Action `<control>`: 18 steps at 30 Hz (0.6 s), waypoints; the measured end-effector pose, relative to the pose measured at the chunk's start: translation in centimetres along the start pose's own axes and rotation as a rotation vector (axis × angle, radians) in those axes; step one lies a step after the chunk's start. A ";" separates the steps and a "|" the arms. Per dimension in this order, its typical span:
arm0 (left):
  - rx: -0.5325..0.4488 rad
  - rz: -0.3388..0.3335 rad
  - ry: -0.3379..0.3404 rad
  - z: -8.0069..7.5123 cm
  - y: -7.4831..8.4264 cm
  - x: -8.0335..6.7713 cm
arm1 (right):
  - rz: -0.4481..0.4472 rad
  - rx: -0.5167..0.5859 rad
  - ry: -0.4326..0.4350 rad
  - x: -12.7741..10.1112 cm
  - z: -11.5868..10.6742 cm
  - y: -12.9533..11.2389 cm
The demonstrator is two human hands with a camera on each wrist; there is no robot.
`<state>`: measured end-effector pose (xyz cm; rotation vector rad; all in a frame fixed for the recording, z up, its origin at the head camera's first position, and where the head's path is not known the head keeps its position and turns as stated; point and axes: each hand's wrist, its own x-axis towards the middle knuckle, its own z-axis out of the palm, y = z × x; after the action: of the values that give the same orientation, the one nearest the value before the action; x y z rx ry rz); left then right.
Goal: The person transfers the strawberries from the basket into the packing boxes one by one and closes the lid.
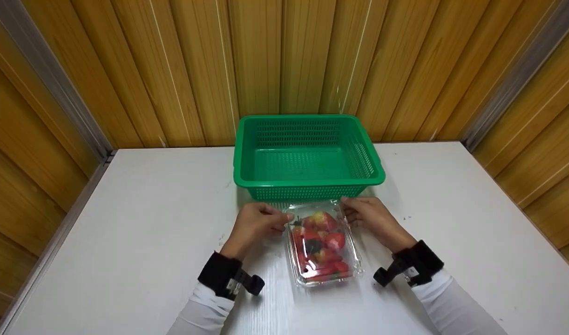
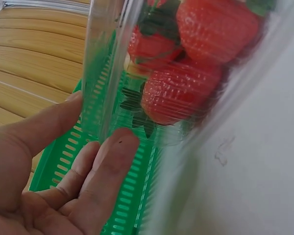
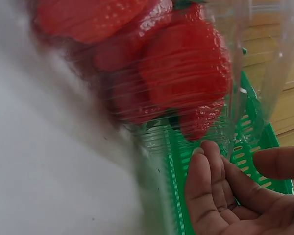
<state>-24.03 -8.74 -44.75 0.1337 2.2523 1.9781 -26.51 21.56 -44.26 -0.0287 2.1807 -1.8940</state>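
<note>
A clear plastic container of strawberries (image 1: 321,246) is between the two hands in the head view, lid uppermost. My left hand (image 1: 261,222) pinches its far left corner, thumb over the rim and fingers below. In the left wrist view, the left thumb (image 2: 54,117) meets the clear rim and the fingertips lie under the edge. At the far right corner, my right hand (image 1: 373,218) holds the rim. The right wrist view shows the right fingers (image 3: 201,186) against the container's underside. Red berries with green leaves (image 2: 186,88) show through the ribbed plastic.
A green plastic basket (image 1: 308,183) with slotted sides stands just beyond the container, nothing visible inside it. The white table (image 1: 149,232) extends to both sides. Wood-patterned panels (image 1: 303,56) rise behind the basket and at left and right.
</note>
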 end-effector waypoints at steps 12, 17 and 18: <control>-0.018 -0.040 0.028 0.3 0.0 0.4 | 0.004 0.051 -0.037 0.3 -0.2 0.5; 0.000 -0.033 0.036 0.5 -0.1 0.3 | 0.014 0.035 -0.039 0.3 -0.3 0.7; 0.003 -0.029 0.036 0.5 -0.1 0.3 | 0.017 0.038 -0.037 0.3 -0.3 0.7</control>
<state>-24.28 -8.24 -44.89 0.0659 2.2659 1.9776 -26.81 21.92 -44.99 -0.0376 2.1139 -1.9093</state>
